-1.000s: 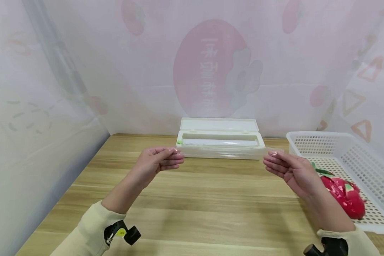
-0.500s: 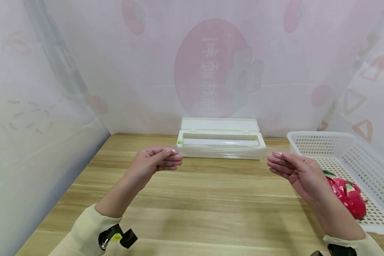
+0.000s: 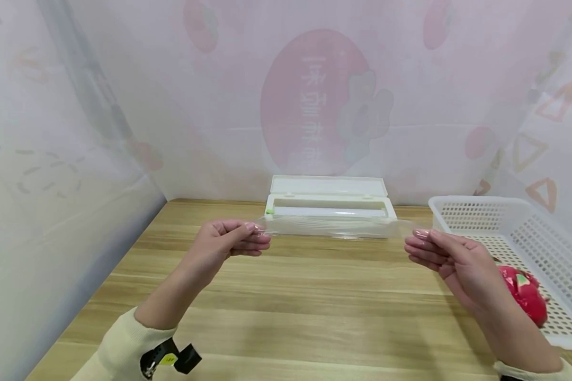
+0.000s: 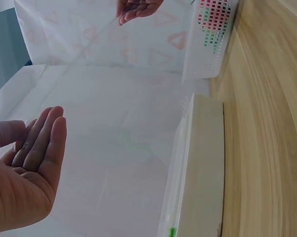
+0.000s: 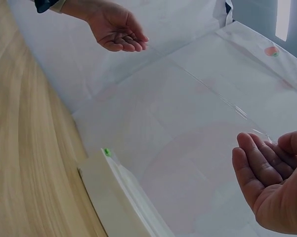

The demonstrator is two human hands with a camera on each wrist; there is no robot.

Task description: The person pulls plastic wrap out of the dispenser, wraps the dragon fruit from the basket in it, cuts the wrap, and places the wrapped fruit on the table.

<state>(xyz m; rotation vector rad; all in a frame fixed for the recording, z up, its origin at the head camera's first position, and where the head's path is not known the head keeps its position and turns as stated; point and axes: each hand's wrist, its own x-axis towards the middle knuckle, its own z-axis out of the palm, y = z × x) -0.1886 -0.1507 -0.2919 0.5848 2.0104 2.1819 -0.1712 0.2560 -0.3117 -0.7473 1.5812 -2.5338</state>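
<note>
A sheet of clear cling film (image 3: 333,226) stretches between my two hands above the table. My left hand (image 3: 226,241) pinches one corner between thumb and index finger, the other fingers lying together below. Its opposite corner is pinched the same way by my right hand (image 3: 453,259). Behind the film lies a white cling film dispenser box (image 3: 331,199), its lid (image 3: 327,185) raised against the back; a roll (image 3: 329,211) shows in its slot. In the left wrist view the film's edge runs as a thin line from the left hand (image 4: 32,168) up to the right hand (image 4: 137,10).
A white perforated basket (image 3: 476,203) stands at the right behind my right forearm. In it lies a shiny red item (image 3: 529,299) with a green patch, partly hidden by the arm. Printed curtains enclose the wooden table (image 3: 305,312) at the back and sides.
My hands have drawn apart: the right moved rightward and slightly down, the left a little left. The film between them is stretched wider. The dispenser box stayed where it was.
</note>
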